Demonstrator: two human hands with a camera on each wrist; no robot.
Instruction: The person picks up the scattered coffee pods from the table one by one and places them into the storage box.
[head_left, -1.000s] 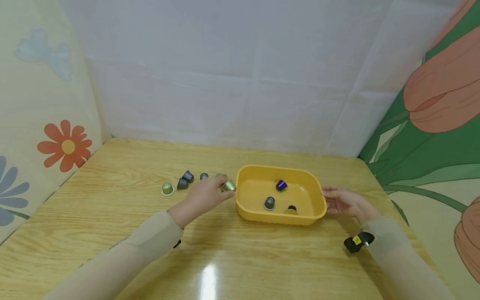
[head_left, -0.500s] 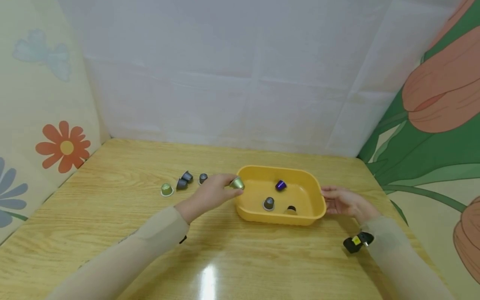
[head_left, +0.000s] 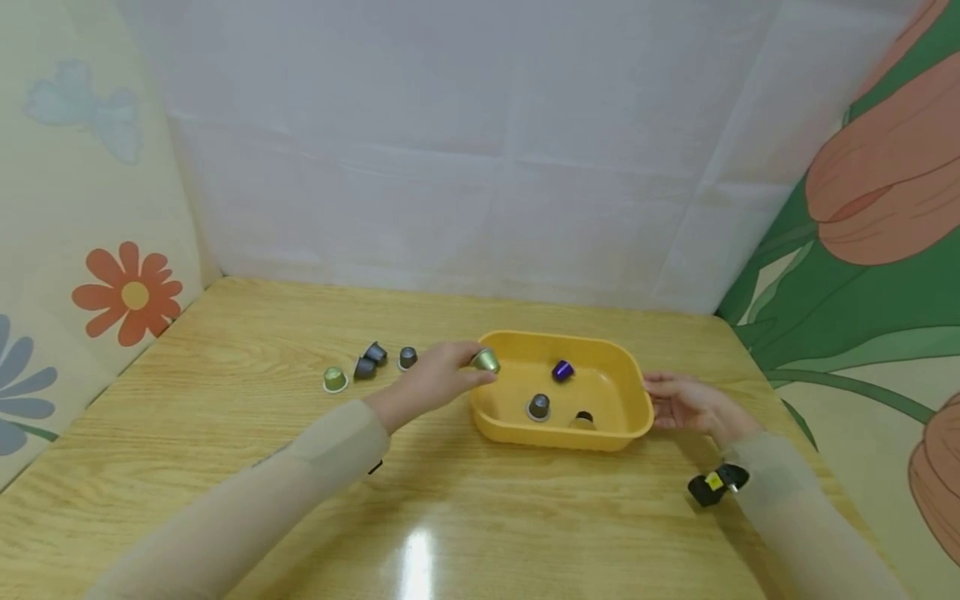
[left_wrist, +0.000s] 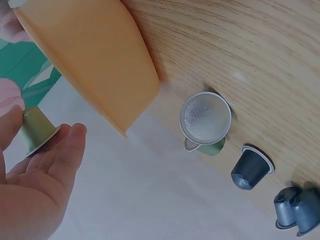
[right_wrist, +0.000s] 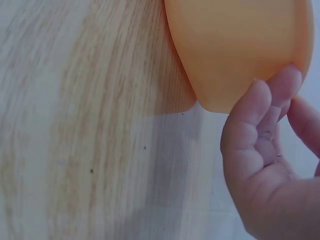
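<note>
My left hand (head_left: 431, 379) pinches a light green coffee capsule (head_left: 487, 360) between thumb and fingers, over the left rim of a yellow plastic tub (head_left: 558, 437). In the left wrist view the held capsule (left_wrist: 38, 131) is tilted, its wide flange toward the fingers. My right hand (head_left: 693, 406) grips the tub's right end; its fingertips (right_wrist: 257, 95) press the outer wall. Inside the tub lie a purple capsule (head_left: 562, 371), a dark grey one (head_left: 539, 406) and a third (head_left: 583, 419), partly hidden by the front wall.
Left of the tub, a green capsule (head_left: 334, 379) and several dark capsules (head_left: 365, 367) sit on the wooden table (head_left: 480, 517). The left wrist view shows another capsule's silvery lid (left_wrist: 205, 117) with a green one (left_wrist: 212, 147) behind. A white cloth (head_left: 450, 208) hangs at the back.
My left hand has moved right with the green capsule, from just outside the tub's left end to over its rim. The right hand and the tub stay in place.
</note>
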